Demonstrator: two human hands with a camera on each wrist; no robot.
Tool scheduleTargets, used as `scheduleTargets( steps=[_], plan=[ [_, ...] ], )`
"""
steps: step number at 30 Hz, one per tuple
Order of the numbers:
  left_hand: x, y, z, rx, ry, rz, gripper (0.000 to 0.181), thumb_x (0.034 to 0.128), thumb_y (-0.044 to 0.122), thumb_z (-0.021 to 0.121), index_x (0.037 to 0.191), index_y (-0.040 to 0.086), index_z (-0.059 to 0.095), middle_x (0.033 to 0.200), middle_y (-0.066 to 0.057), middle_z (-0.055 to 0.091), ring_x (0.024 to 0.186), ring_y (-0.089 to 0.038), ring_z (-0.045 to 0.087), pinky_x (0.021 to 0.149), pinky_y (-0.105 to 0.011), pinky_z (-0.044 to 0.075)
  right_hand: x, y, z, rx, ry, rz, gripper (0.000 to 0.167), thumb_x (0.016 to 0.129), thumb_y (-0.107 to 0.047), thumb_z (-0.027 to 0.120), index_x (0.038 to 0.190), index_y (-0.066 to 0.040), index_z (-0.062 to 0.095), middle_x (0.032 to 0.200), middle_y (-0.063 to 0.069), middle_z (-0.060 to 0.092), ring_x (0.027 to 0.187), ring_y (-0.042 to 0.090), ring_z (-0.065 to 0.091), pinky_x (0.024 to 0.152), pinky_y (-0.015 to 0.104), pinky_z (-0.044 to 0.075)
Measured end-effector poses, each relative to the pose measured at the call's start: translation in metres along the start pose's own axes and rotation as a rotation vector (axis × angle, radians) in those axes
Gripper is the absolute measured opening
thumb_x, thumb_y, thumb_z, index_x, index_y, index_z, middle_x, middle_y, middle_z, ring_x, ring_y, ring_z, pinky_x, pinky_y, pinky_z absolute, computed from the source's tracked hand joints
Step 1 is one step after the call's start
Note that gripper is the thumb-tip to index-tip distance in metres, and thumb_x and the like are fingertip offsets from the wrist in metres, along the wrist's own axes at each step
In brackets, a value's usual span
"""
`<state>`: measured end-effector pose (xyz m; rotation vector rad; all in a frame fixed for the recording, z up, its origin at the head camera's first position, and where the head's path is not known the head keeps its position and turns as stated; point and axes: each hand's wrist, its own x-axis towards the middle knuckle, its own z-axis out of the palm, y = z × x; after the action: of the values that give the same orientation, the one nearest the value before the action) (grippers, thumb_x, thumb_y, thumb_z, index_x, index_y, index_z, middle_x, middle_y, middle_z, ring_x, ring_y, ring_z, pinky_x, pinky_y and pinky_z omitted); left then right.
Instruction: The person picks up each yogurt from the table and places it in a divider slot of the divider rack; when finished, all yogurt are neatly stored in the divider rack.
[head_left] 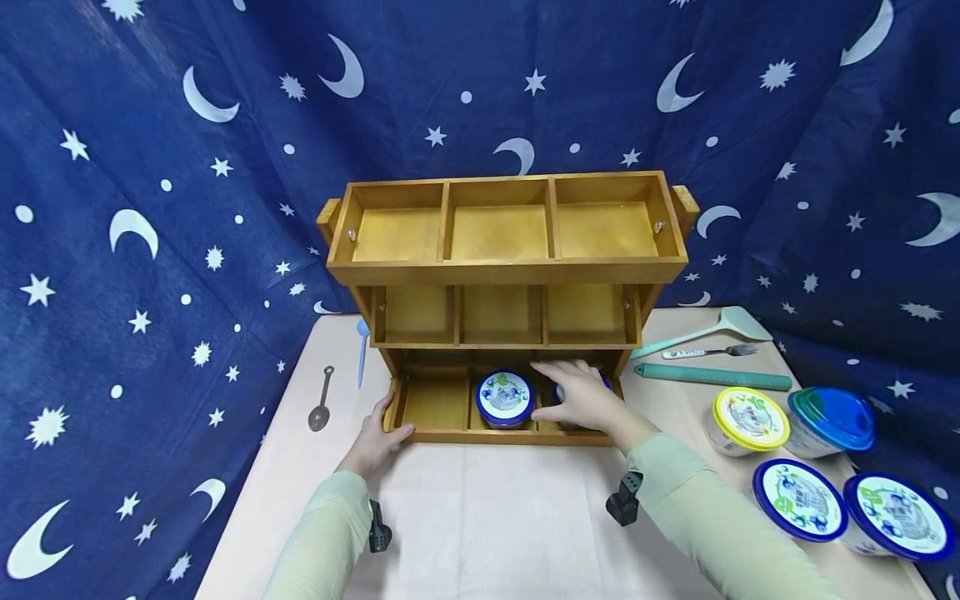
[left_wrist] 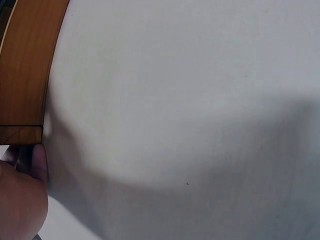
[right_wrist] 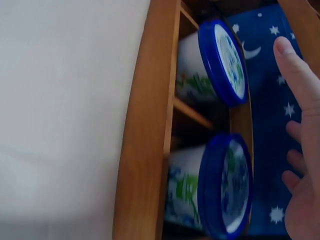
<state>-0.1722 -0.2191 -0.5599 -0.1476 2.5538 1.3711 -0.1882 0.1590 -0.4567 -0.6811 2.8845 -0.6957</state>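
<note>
A tiered wooden box (head_left: 506,273) stands at the back with its trays stepped out. My left hand (head_left: 377,442) grips the front left corner of its bottom tray, thumb at the front and fingers along the side. In that tray's middle compartment sits a round tub (head_left: 506,398) with a blue-rimmed lid. Another blue-lidded tub (right_wrist: 227,185) is in the right compartment, mostly covered by my right hand (head_left: 581,396) in the head view. The right wrist view shows this hand spread above the tubs, apart from the lids, thumb extended.
To the right lie a pale green spatula (head_left: 697,332), a fork (head_left: 708,352) and a long green stick (head_left: 712,377). Several more tubs, one yellow-lidded (head_left: 748,419), stand in front of these. A brown spoon (head_left: 320,408) and a blue spoon (head_left: 363,350) lie left.
</note>
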Motion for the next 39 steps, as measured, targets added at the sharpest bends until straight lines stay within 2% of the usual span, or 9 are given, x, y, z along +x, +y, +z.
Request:
scheduleTargets(
  steps=[6,10,17,24,30,34,39],
  plan=[
    [0.0,-0.001,0.0,-0.002,0.018,-0.003,0.082,0.0863,0.032,0.068,0.15,0.021,0.017,0.141,-0.029,0.025,0.132,-0.043,0.024,0.108,-0.056,0.018,-0.012,0.021,-0.01,0.007,0.021,-0.004,0.089,0.069,-0.061,0.072,0.14,-0.016,0.045,0.137,0.017,0.046,0.123,0.045,0.035,0.096,0.069,0.023],
    [0.0,-0.002,0.001,-0.004,0.024,0.015,0.082,0.086,0.03,0.068,0.15,0.018,0.018,0.139,-0.031,0.026,0.13,-0.044,0.025,0.107,-0.057,0.019,-0.023,0.035,-0.015,-0.001,0.05,0.009,0.085,0.069,-0.055,0.075,0.138,-0.012,0.048,0.134,0.019,0.048,0.12,0.046,0.037,0.095,0.067,0.025],
    [-0.003,-0.004,0.002,-0.02,0.0,-0.005,0.081,0.0875,0.027,0.067,0.15,0.017,0.017,0.14,-0.031,0.024,0.131,-0.045,0.023,0.107,-0.058,0.017,-0.048,0.062,-0.02,0.002,0.068,0.035,0.081,0.071,-0.046,0.078,0.136,-0.007,0.048,0.133,0.023,0.048,0.122,0.048,0.036,0.097,0.067,0.026],
    [-0.001,0.0,0.001,-0.034,0.005,-0.003,0.081,0.0877,0.029,0.066,0.15,0.018,0.016,0.139,-0.033,0.024,0.131,-0.046,0.023,0.108,-0.057,0.017,-0.064,0.089,-0.037,0.012,0.085,0.157,0.082,0.074,-0.046,0.076,0.138,-0.005,0.045,0.138,0.022,0.044,0.127,0.048,0.028,0.097,0.068,0.023],
    [-0.004,0.0,0.0,-0.029,0.012,-0.006,0.08,0.0881,0.027,0.066,0.15,0.017,0.016,0.14,-0.032,0.023,0.131,-0.046,0.023,0.107,-0.057,0.017,-0.081,0.106,-0.053,0.072,0.091,0.289,0.095,0.072,-0.058,0.071,0.143,-0.006,0.036,0.144,0.025,0.033,0.128,0.049,0.021,0.095,0.071,0.021],
    [-0.005,-0.001,0.0,-0.028,0.019,-0.006,0.081,0.0879,0.026,0.066,0.15,0.016,0.016,0.141,-0.032,0.023,0.132,-0.045,0.022,0.108,-0.056,0.016,-0.091,0.117,-0.062,0.069,0.123,0.312,0.096,0.073,-0.06,0.069,0.145,-0.008,0.033,0.143,0.028,0.03,0.126,0.052,0.02,0.094,0.071,0.021],
    [-0.004,0.0,0.0,-0.039,0.012,0.008,0.081,0.0878,0.027,0.067,0.15,0.017,0.016,0.141,-0.031,0.023,0.132,-0.045,0.022,0.108,-0.057,0.017,-0.105,0.133,-0.071,-0.002,0.139,0.355,0.096,0.075,-0.062,0.066,0.145,-0.006,0.032,0.142,0.03,0.031,0.122,0.056,0.021,0.091,0.072,0.019]
  ],
)
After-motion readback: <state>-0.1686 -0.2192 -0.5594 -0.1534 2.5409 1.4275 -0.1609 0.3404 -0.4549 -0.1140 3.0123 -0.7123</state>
